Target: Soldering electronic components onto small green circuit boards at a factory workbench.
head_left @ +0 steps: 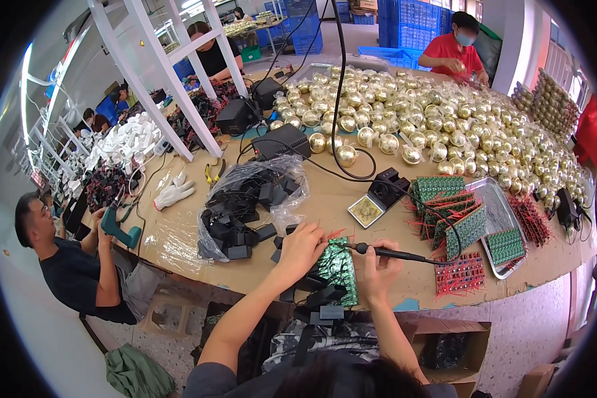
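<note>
My right hand is closed around the handle of a soldering iron. Its tip points left, at the upper part of a green circuit board panel. My left hand is at the panel's upper left corner, fingers bent together beside some red wires; what they pinch is too small to make out. Small black boxes on leads lie along the panel's left edge and down toward my lap. A clear plastic bag full of similar black boxes sits to the left.
A solder cleaning tray and iron stand lie beyond my hands. Stacked wired boards and a metal tray are to the right. Many gold balls cover the far table. A white glove and pliers lie left. Co-workers sit around.
</note>
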`<state>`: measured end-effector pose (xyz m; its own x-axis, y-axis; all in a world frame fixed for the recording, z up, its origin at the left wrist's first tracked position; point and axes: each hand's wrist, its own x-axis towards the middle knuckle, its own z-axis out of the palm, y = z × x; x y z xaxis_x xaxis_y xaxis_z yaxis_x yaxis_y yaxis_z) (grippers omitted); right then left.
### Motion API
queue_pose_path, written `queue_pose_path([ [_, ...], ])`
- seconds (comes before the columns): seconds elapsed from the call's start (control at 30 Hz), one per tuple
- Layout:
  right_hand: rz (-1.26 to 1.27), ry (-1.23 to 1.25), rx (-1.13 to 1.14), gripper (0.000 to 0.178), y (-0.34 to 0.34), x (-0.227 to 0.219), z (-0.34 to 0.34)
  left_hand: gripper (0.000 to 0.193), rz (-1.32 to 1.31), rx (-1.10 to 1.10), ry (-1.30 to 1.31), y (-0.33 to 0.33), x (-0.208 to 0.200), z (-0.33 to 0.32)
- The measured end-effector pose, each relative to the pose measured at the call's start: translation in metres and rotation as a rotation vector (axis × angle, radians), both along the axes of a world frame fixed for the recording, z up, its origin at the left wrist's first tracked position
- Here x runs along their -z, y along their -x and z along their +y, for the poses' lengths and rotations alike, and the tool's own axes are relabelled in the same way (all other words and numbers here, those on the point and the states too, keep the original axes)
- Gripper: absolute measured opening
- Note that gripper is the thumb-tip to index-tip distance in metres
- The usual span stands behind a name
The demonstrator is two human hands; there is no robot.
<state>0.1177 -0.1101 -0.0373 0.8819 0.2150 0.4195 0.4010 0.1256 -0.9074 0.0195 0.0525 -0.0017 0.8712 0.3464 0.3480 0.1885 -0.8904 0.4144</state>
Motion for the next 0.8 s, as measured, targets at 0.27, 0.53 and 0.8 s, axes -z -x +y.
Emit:
queue_pose_path([
  [0.27, -0.033, -0.020, -0.010, 0.011, 0.002, 0.000, 0.000, 0.011, 0.023, -0.011, 0.003, -0.001, 0.001, -0.003],
  [0.53, 0.013, -0.026, -0.117, 0.014, 0.004, 0.003, 0.005, 0.010, 0.030, -0.047, -0.020, -0.001, 0.003, 0.000],
  [0.8, 0.039, -0.031, -0.098, 0.014, -0.004, 0.017, -0.008, 0.015, -0.013, 0.025, -0.069, -0.018, 0.009, -0.004],
])
